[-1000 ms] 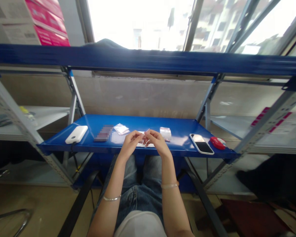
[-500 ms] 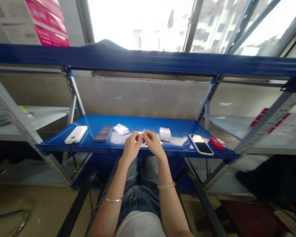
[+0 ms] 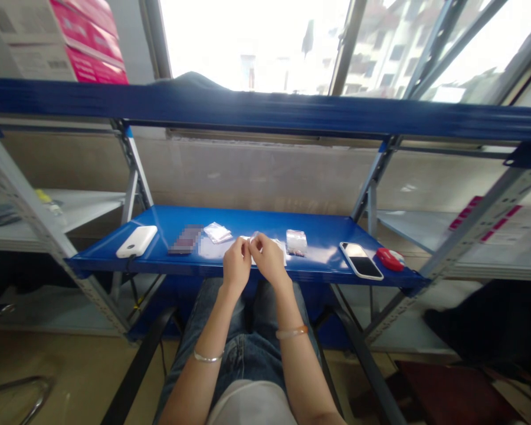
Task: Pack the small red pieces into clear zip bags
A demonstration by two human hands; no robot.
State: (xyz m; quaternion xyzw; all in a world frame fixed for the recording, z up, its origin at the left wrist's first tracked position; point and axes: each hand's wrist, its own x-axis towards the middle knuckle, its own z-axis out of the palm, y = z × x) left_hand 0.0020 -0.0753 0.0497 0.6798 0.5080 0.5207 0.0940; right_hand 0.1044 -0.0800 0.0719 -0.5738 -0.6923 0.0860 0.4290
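Note:
My left hand [image 3: 236, 264] and my right hand [image 3: 268, 258] meet over the front middle of the blue shelf. Both are closed, fingertips pinched together at a small pale, see-through piece, too small to make out and mostly covered by the fingers. Under them lies a white sheet [image 3: 284, 255], largely hidden by the hands. Just right of my right hand is a clear plastic bag [image 3: 296, 241] with whitish contents and small brownish bits at its lower edge. Left of my left hand lie flat clear packets [image 3: 218, 232] with white contents.
On the blue shelf [image 3: 256, 215], a white device with a cable [image 3: 137, 241] and a pixelated dark item [image 3: 186, 240] lie to the left. A phone [image 3: 361, 261] and a red-and-white object [image 3: 389, 259] lie to the right. A blue beam [image 3: 265, 109] crosses above.
My right hand has turned and closed in against my left, so the fingers now cover more of the small piece. More of the white sheet shows on the right.

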